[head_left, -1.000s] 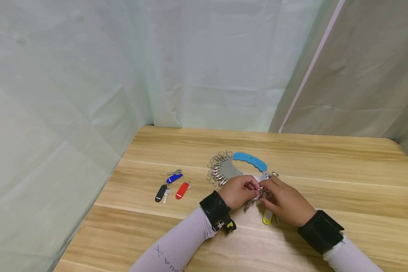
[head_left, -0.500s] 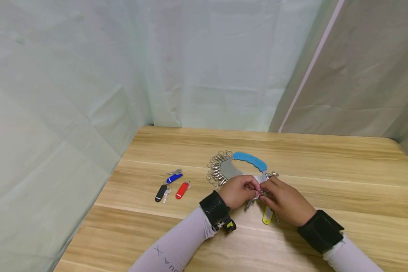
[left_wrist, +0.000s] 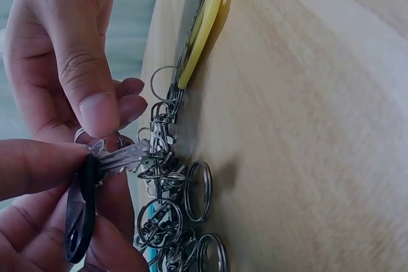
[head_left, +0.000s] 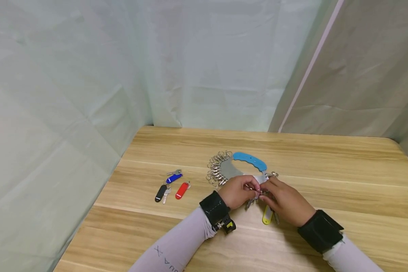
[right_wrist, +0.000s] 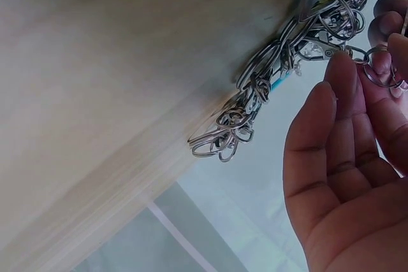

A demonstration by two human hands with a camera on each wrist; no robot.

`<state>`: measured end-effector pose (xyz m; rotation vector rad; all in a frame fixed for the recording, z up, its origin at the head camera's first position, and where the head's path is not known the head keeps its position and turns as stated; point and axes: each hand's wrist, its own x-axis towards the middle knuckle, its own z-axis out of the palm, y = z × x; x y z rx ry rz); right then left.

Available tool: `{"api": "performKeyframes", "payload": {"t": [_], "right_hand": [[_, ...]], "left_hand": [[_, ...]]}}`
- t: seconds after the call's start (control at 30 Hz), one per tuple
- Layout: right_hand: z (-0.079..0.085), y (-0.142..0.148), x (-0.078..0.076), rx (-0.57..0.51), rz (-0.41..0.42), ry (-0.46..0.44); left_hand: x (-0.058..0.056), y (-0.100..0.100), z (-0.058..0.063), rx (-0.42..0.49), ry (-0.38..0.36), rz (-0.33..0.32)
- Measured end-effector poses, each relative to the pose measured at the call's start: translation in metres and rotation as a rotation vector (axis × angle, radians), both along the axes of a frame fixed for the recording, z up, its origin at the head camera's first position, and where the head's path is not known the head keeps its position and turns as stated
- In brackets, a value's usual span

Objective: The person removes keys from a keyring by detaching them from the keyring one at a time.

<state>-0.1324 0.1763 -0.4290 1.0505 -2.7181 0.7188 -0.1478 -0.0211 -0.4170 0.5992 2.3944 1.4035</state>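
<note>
in the right centre of the head view, the key holder (head_left: 230,169) lies flat on the tabletop (head_left: 139,226), its blue handle (head_left: 249,160) on the far side; i suppose it is laid so because the tabletop supports it while both hands are busy. at left of the frame, the blue tag (head_left: 174,178), the black tag (head_left: 161,193) and the red tag (head_left: 181,190) lie near each other, well apart from the key holder, perhaps so that these 3 do not mix with it. the yellow tag (head_left: 267,215) lies just below the right hand (head_left: 289,200)

the left hand (head_left: 237,192) is nearly closed: it pinches a dark tag (left_wrist: 78,221) with a key (left_wrist: 124,158), at the near edge of the key holder. the right hand has bent fingers and seems to grip a metal clip (right_wrist: 328,52), probably to steady it beside the ring (right_wrist: 381,85). if the ring is already on the clip, i cannot tell, because fingers cover it
</note>
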Motion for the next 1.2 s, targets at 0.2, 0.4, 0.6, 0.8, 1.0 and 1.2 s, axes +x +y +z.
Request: {"api": "performKeyframes", "payload": {"t": [0.2,0.4,0.6,0.8,1.0,1.2], "right_hand": [[0.0004,-0.0006,-0.001,0.001,0.004,0.008],[0.0001,-0.0008,-0.0003,0.006,-0.001,0.008],[0.0014,-0.0015,0.001,0.017,-0.007,-0.003],[0.0018,-0.0022,0.0016,0.022,-0.011,0.004],[0.0004,-0.0019,0.0008,0.017,-0.007,0.022],[0.0,-0.0005,0.0007,0.003,-0.007,-0.003]], "left_hand": [[-0.0002,-0.0002,0.0006,-0.012,0.011,0.001],[0.0,-0.0001,0.0,-0.011,-0.004,-0.001],[0.0,0.0002,-0.0007,-0.003,-0.007,-0.002],[-0.0002,0.0003,-0.0005,0.013,-0.016,-0.001],[0.0002,0.0007,0.0005,-0.003,-0.016,0.009],[0.0003,0.0015,0.0004,-0.005,-0.026,0.03]]}}
